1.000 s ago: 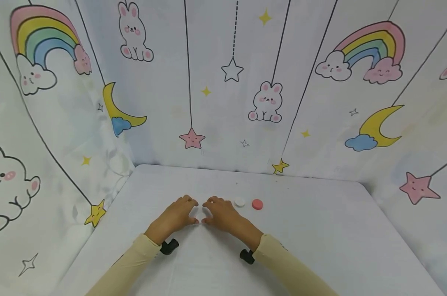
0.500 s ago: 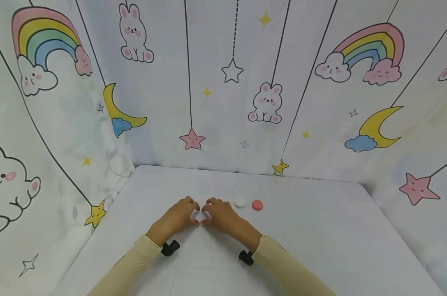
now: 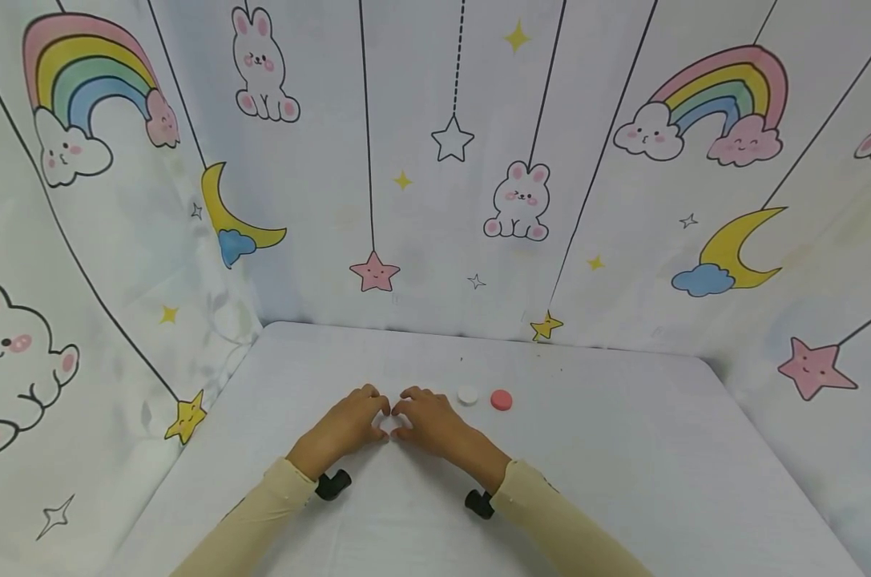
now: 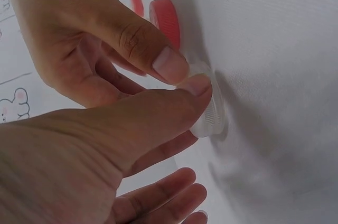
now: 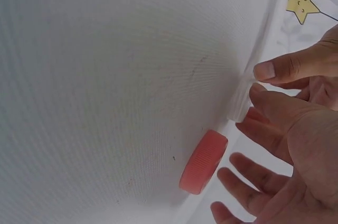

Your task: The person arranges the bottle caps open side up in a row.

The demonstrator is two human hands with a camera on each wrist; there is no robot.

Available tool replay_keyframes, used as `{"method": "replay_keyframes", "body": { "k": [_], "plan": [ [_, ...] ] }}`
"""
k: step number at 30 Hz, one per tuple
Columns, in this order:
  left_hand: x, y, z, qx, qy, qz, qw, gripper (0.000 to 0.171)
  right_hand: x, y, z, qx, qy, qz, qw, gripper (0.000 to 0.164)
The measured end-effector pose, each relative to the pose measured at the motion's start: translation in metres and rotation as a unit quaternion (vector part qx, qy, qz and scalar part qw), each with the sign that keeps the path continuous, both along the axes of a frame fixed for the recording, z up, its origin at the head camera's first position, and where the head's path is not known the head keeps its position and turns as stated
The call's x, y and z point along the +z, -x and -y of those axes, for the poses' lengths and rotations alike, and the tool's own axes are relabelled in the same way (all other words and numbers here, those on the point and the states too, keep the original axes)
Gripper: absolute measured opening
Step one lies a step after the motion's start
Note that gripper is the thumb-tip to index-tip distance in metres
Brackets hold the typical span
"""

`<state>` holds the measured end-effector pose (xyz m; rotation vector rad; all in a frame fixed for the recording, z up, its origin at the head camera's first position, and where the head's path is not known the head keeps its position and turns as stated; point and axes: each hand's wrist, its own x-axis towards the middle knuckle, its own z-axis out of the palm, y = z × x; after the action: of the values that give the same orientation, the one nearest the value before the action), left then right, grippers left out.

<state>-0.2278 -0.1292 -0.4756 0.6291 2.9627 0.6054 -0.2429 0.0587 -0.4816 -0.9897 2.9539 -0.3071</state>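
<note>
In the head view my left hand [image 3: 343, 421] and right hand [image 3: 435, 421] meet over the table, thumbs and fingertips close together. Between them is a translucent white bottle cap [image 4: 213, 115] with a ribbed side, low at the tabletop. Both hands hold it, thumbs on the near side and fingers curled round behind. The right wrist view shows this white cap [image 5: 243, 100] edge-on, partly covered by the thumbs. Close to the right hand's fingers is a red ribbed cap [image 5: 203, 161]. Another bit of red [image 4: 137, 2] shows farther off in the left wrist view.
Just right of the right hand lies a white disc-like cap [image 3: 467, 395], with a red cap [image 3: 502, 400] beyond it. A white cloth [image 3: 623, 449] covers the table. Cartoon-printed curtains [image 3: 435, 208] rise behind it and at both sides.
Both hands have shifted very slightly and their fingertips are a little closer together. The white and red caps to the right stay in place.
</note>
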Motion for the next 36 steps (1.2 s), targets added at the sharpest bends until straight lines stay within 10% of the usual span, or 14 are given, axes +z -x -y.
{"method": "replay_keyframes", "body": {
  "k": [36],
  "plan": [
    [0.0,-0.0019,0.0022,-0.003,-0.004,0.005,1.0,0.034,0.0041,-0.0002,0.0048,0.01,-0.017,0.007,1.0,0.035]
  ]
}}
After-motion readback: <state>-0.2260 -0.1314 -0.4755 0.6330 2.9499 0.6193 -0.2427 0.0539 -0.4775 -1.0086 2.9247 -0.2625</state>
